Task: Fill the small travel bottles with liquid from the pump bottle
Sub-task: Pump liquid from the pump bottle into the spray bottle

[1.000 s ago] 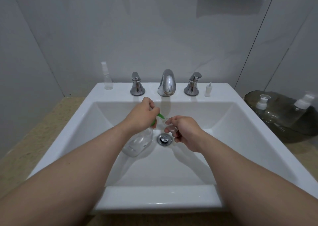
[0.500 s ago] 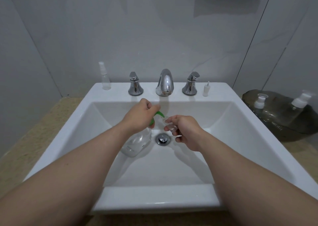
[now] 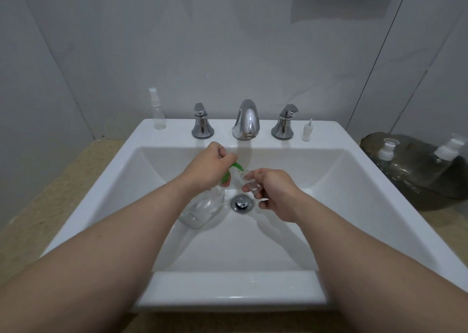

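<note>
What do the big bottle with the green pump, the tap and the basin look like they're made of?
Pump bottle: clear, probably plastic; the basin shows through its body, and the pump on top is opaque green. Tap: polished metal, likely chrome-plated, with mirror-like reflections. Basin: glossy white, probably glazed ceramic, with soft highlights along its rim.

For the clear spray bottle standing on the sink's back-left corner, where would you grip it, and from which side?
Probably pinch the spray bottle round its wider clear body, below the narrow cap, coming from the front: it stands upright, wall behind, tap handle to its right.
</note>
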Action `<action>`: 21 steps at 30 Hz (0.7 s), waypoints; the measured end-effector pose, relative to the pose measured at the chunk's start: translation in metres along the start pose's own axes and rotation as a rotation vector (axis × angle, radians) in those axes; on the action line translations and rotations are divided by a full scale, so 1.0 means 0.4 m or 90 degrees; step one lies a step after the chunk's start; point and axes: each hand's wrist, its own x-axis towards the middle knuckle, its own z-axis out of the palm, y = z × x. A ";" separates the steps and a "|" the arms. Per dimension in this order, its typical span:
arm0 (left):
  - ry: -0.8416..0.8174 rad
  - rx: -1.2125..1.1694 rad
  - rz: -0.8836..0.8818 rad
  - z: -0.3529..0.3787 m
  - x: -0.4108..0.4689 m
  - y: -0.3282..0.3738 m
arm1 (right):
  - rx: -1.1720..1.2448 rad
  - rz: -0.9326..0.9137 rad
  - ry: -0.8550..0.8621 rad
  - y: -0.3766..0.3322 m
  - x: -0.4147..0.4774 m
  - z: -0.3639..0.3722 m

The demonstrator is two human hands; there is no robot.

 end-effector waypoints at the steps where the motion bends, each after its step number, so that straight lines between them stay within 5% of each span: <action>1: -0.001 0.002 0.001 0.001 0.000 0.000 | 0.001 0.001 0.001 0.000 0.000 -0.001; 21: 0.008 0.037 0.010 0.003 -0.001 -0.007 | 0.004 0.001 0.008 0.005 0.006 -0.002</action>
